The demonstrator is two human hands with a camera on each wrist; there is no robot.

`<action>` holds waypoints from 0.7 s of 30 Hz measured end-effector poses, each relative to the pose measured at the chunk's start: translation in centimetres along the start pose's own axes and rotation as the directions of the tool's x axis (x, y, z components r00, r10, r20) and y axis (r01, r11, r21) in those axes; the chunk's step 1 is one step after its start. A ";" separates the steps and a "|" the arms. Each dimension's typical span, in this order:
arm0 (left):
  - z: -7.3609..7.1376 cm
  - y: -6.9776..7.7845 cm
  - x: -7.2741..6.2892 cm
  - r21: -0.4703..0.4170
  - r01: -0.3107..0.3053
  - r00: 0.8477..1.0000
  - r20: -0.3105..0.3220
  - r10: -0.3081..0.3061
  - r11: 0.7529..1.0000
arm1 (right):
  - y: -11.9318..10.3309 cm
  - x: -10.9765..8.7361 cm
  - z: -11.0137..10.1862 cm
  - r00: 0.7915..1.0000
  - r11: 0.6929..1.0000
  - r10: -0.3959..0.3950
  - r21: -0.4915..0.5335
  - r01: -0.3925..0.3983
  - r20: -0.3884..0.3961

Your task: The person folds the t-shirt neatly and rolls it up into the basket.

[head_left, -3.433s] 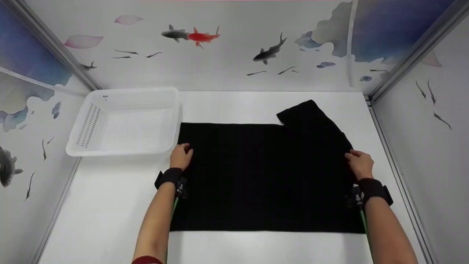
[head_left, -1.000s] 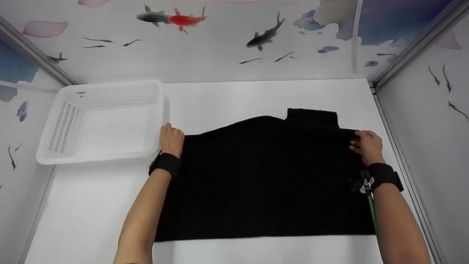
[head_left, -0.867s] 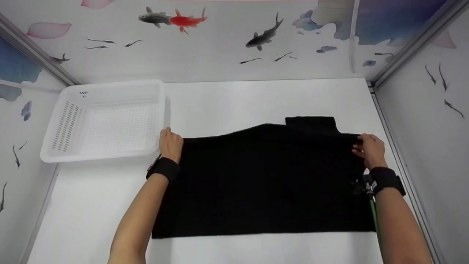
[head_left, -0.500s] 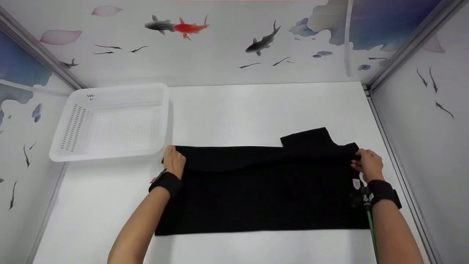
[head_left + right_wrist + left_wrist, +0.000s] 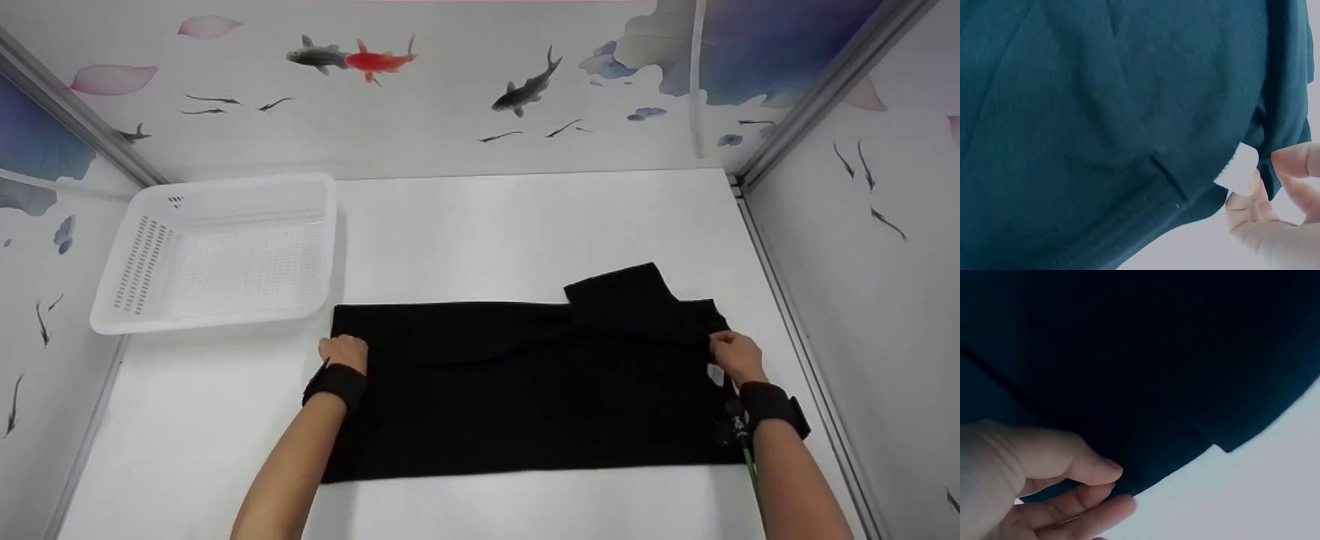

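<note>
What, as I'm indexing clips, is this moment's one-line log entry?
black cloth: partly folded | left hand: pinches cloth's left edge | right hand: pinches cloth's right edge | white basket: back left

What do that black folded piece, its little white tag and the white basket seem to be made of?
Black folded piece: probably matte knitted fabric; it creases softly and shows fine lines up close.
White tag: perhaps thin woven fabric, matte, with a slightly ragged edge; paper can't be ruled out.
White basket: most likely moulded plastic, smooth, with rounded corners and regular holes.
</note>
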State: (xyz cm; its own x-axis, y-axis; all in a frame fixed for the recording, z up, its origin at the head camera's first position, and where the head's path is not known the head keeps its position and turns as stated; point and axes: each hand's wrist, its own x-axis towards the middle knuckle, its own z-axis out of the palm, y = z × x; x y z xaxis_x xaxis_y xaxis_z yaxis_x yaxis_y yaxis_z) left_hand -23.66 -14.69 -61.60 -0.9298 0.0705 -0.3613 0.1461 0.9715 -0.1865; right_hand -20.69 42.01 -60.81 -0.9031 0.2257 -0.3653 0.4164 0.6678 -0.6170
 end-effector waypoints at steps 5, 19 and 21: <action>-1.6 1.3 1.0 -0.173 0.000 0.990 -0.141 -0.024 0.985 | -0.5 0.5 -0.5 0.977 0.996 -0.084 -0.024 0.081 -0.195; -7.8 18.7 6.3 -0.536 -0.186 0.948 -0.319 0.006 0.823 | -6.0 4.3 0.3 0.980 0.988 -0.132 0.065 0.143 -0.151; -8.0 20.9 6.8 -0.576 -0.182 0.955 -0.298 0.003 0.797 | -6.4 4.9 0.6 0.987 0.988 -0.116 0.085 0.126 -0.107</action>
State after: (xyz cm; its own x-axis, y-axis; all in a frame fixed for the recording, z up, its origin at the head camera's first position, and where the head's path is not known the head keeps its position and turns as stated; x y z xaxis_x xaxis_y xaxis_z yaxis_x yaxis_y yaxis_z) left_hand -29.64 7.90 -60.61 -0.9878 0.1378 -0.0732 0.0915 0.8916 0.4435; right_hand -27.70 38.47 -59.07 -0.9514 0.2210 -0.2143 0.3069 0.6280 -0.7151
